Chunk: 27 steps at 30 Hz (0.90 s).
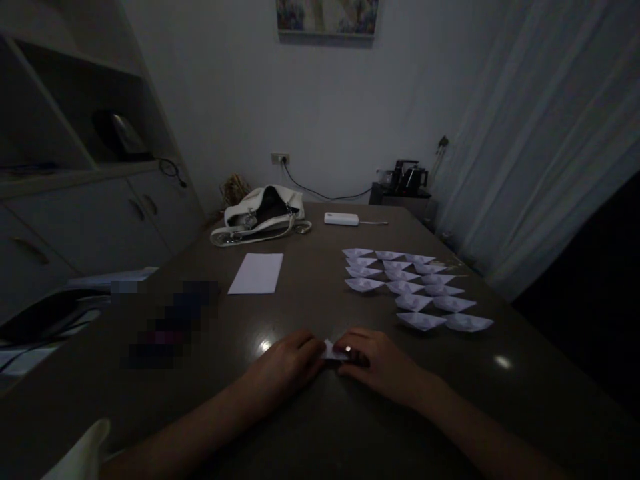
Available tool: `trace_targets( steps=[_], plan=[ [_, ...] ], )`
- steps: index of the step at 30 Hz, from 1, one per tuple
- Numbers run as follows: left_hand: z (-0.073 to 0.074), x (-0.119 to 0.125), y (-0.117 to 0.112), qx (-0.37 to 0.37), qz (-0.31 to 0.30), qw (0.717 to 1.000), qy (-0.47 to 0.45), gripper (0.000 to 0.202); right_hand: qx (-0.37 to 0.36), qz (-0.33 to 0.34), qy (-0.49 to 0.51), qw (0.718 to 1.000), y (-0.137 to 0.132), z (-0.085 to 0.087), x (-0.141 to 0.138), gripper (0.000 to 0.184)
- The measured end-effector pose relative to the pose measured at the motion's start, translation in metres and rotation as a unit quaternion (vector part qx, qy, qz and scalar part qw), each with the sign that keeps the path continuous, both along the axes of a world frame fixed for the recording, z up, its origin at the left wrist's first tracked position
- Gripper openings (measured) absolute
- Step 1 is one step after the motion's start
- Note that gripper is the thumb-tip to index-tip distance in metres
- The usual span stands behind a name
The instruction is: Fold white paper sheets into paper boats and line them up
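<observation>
While the left hand [295,357] pinches one end of a small white folded paper [329,351], the right hand [380,363] grips the other end — thumb and fingers closed on it. Paper lies between the two hands, near the table [315,293]; contact with the surface cannot be judged. Beyond the right hand: folded paper boats [413,303], in rows. Farther off — blank white sheets [257,273], left of the boats, and a white bag [287,196] behind them.

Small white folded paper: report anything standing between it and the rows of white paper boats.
Only the bare right hand, at the right end of the folded paper; past the hand, nothing visible blocks the boats.
</observation>
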<state>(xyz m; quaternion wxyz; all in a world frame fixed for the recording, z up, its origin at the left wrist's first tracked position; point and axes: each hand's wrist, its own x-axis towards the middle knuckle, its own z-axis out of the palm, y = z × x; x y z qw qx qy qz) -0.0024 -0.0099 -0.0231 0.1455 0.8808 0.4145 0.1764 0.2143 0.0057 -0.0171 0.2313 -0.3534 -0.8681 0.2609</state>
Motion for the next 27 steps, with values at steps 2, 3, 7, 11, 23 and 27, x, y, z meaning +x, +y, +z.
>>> trace_targets(
  steps=[2,3,7,11,23,27],
  plan=[
    [0.003,0.0,0.001,-0.017,0.016,0.997,-0.07,0.017,0.017,-0.012,0.065,0.998,0.0,0.001,-0.002,0.012],
    [0.005,0.001,0.001,-0.031,0.028,0.994,-0.104,0.017,0.005,-0.026,0.106,0.994,0.0,0.0,-0.004,0.011],
    [0.014,0.006,-0.002,-0.105,0.065,0.973,-0.194,0.02,-0.133,-0.092,0.231,0.959,0.001,-0.002,-0.011,0.015],
    [0.013,0.009,-0.003,-0.217,0.062,0.945,-0.237,0.027,-0.212,-0.108,0.276,0.931,0.001,-0.006,-0.016,0.02],
    [0.006,0.017,-0.009,-0.322,0.078,0.887,-0.321,0.03,-0.22,-0.151,0.302,0.915,-0.002,-0.01,-0.021,0.032],
    [0.004,0.021,-0.006,-0.356,0.102,0.854,-0.364,0.035,-0.243,-0.165,0.325,0.899,-0.002,-0.011,-0.025,0.034]
  ],
)
